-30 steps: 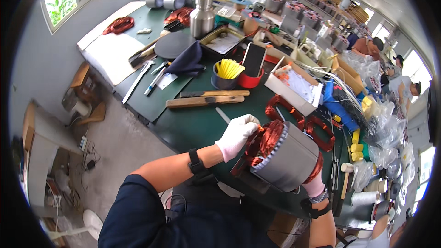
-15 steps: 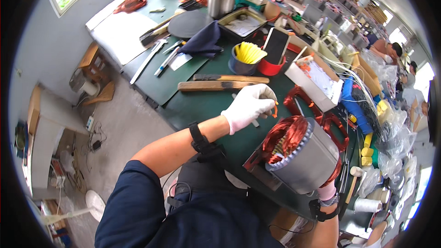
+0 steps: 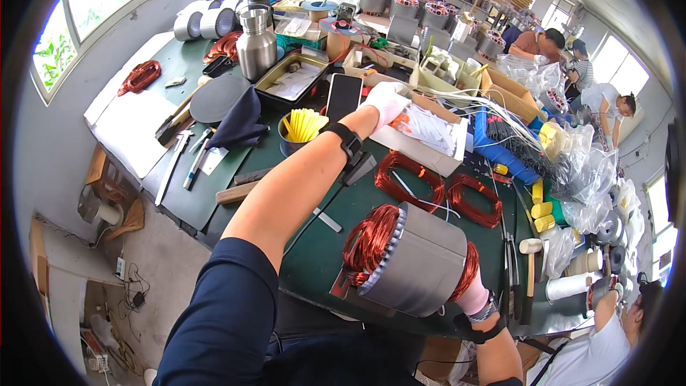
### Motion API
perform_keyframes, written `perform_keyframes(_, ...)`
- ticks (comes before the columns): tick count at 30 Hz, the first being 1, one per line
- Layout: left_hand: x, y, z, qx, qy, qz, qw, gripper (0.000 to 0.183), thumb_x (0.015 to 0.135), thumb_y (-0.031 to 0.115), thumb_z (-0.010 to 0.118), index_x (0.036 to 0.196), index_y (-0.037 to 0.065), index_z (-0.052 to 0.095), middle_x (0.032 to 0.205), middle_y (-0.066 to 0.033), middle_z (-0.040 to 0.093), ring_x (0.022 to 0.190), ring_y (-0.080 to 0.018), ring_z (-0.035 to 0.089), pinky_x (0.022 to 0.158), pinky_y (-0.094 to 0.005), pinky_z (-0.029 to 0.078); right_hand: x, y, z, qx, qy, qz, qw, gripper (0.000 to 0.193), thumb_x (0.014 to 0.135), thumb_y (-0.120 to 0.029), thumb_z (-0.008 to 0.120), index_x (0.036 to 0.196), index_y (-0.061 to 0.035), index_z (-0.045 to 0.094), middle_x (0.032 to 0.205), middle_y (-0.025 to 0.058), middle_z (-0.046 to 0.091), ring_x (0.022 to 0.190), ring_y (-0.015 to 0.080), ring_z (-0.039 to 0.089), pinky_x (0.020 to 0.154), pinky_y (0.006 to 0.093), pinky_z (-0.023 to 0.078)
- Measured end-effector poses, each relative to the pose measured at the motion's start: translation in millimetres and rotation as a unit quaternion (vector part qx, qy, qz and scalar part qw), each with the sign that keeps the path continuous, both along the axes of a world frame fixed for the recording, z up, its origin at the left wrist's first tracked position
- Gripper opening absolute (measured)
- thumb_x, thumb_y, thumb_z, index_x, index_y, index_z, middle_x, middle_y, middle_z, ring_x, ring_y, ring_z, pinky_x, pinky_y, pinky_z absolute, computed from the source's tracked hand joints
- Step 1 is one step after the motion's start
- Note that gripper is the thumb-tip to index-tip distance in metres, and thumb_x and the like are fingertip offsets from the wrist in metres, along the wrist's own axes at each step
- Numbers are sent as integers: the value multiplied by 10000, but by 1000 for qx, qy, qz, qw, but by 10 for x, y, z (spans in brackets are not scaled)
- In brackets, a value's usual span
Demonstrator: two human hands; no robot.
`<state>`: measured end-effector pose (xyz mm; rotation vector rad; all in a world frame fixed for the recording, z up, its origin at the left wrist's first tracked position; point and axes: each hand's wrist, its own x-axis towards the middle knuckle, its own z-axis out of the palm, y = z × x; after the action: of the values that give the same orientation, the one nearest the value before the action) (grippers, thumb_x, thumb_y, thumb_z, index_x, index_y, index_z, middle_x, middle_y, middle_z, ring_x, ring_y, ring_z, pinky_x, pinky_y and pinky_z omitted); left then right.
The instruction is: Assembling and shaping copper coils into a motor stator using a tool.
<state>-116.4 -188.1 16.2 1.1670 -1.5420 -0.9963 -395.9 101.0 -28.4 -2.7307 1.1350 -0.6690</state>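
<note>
A grey cylindrical motor stator lies on its side at the table's near edge, with copper windings bulging from both ends. My right hand, in a pale glove, presses against the winding at its right end; the fingers are hidden there. Stretched forward, my left hand in a white glove is at the left end of an open cardboard box. White slips and orange bits lie in the box. The left fingers are too unclear to show what, if anything, they hold.
Two copper coils lie beyond the stator. A black phone and a cup of yellow strips stand left of the box. A mallet and rods lie at right. Other people work farther off.
My left hand has moved forward from above the table near the stator to the box; it held a small orange piece before. The view has shifted, and my right hand stays at the stator.
</note>
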Motion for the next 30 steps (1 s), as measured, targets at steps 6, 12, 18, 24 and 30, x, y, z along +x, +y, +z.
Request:
perform_keyframes(6, 399, 593, -105, -34, -42, -95, 994, 251, 1009, 145, 569, 1165, -6, 695, 989, -72, 711, 889, -147, 656, 824, -317, 539, -12, -1, 42, 105, -59, -11, 993, 455, 859, -167, 788, 1295, -80, 693, 1226, 124, 743, 1107, 328, 724, 918, 401, 579)
perform_keyframes(12, 960, 2156, -48, -39, -113, -280, 953, 403, 1006, 310, 640, 1256, -4, 615, 1024, -109, 707, 927, -255, 711, 859, -384, 577, -16, 135, -83, 406, -264, -27, 875, 583, 977, -267, 724, 1508, -92, 559, 1466, 121, 647, 1323, 300, 640, 1114, 416, 501)
perform_keyframes(18, 418, 2450, -464, -241, -140, -65, 958, 158, 921, 147, 673, 1060, 96, 618, 927, -132, 626, 864, -359, 676, 739, -453, 549, -343, 210, -184, 484, -181, -29, 856, 584, 980, -264, 721, 1512, -91, 553, 1471, 121, 642, 1328, 299, 636, 1118, 416, 497)
perform_keyframes(24, 490, 2439, -594, -320, -106, -48, 940, 124, 903, 107, 623, 1017, 75, 657, 892, -132, 650, 861, -368, 686, 746, -456, 566, -769, 369, -47, 515, -113, -39, 849, 586, 983, -261, 718, 1516, -89, 546, 1476, 121, 637, 1332, 297, 631, 1122, 417, 494)
perform_keyframes(30, 649, 2392, -427, -214, -203, -186, 937, 202, 877, 57, 643, 1057, 32, 730, 945, -183, 727, 929, -422, 719, 809, -486, 580, -1102, 81, 241, 504, -78, -58, 858, 587, 986, -258, 716, 1520, -87, 540, 1481, 121, 632, 1336, 296, 627, 1126, 417, 490)
